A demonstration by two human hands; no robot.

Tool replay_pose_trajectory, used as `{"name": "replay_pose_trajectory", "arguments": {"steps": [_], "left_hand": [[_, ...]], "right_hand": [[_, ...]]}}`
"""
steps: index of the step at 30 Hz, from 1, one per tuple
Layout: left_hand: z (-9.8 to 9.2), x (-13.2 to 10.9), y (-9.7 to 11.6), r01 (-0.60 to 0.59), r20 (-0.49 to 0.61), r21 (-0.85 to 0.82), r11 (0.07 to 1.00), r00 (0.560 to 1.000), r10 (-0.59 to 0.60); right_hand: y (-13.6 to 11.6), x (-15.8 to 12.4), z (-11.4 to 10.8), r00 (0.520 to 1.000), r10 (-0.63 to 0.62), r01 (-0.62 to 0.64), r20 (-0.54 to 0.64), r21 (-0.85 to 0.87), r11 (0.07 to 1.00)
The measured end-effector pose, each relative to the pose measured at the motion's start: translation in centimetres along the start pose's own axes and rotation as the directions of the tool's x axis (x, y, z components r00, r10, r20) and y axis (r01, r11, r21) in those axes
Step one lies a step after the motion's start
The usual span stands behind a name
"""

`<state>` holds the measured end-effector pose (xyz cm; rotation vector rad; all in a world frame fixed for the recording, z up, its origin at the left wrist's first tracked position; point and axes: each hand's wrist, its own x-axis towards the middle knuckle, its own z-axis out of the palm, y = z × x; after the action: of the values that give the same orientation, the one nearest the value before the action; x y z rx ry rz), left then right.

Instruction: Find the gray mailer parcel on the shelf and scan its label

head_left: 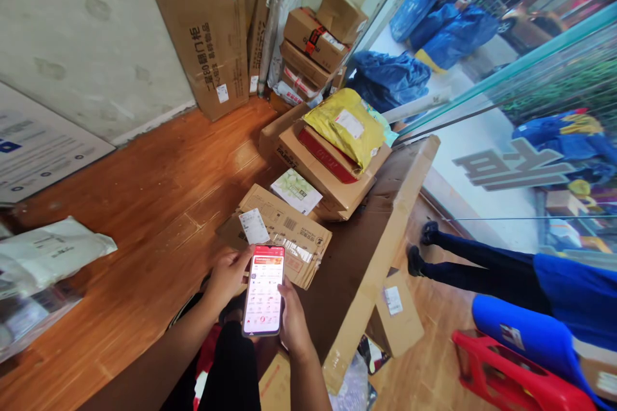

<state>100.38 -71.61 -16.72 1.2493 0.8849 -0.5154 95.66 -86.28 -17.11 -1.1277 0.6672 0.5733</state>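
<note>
On the wooden floor [144,192] at far left, a white mailer bag [48,253] is lying flat. Right of it, the left grip [230,273] is closing on one edge of the smartphone [263,290] and the right grip [292,318] is clasping the other, so the lit screen is facing the wearer. The phone is hovering just short of a flattened carton [284,234] lying label-up. Farther right, another person's legs [463,263] are stretching out.
</note>
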Motion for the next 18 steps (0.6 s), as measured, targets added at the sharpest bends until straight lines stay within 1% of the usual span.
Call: {"name": "replay_pose_trajectory", "arguments": {"steps": [6,9,12,15,18], "left_hand": [[-0.3,0.3,-0.4,-0.003,0.012,-0.034,0.999,1.000,0.003],[-0.4,0.6,-1.4,-0.014,0.009,-0.064,0.998,1.000,0.015],[-0.6,1.0,-2.8,0.018,0.011,-0.101,0.995,1.000,-0.017],[-0.9,1.7,-4.1,0.072,0.007,-0.135,0.988,0.997,-0.072],[-1.5,2.7,-4.9,0.089,-0.022,-0.140,0.986,0.995,-0.093]], "right_hand": [[-0.5,-0.3,0.9,0.998,0.042,-0.043,0.050,0.016,0.999],[-0.3,-0.3,0.8,0.996,0.050,-0.052,0.072,0.022,0.998],[0.1,-0.1,0.5,0.991,0.044,-0.050,0.127,0.041,0.998],[0.8,0.9,0.2,0.989,0.041,-0.040,0.143,-0.008,0.999],[1.3,2.7,0.2,0.990,0.049,-0.038,0.136,-0.084,0.996]]}}
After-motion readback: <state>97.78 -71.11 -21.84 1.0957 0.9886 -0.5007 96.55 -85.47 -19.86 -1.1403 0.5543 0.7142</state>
